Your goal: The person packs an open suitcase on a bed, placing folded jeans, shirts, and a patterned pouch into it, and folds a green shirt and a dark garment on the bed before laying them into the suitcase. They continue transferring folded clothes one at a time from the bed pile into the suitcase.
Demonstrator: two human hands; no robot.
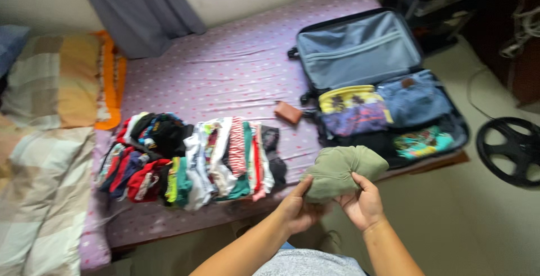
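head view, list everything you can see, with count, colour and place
rolled garment: 1, olive green, held in both hands
suitcase: 1, grey-blue lining, open on bed, right
folded clothes in suitcase: several, yellow-purple, denim blue, teal
clothes pile: many, mixed colours, bed edge, left of centre
wallet: 1, brown, beside suitcase
bed sheet: 1, purple dotted
checked blanket: 1, beige-grey, far left
curtain: 1, grey, top
fan: 1, black, floor right
left hand: 1, on garment
right hand: 1, on garment

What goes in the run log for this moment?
left hand: holds olive garment | right hand: same | suitcase: open on bed
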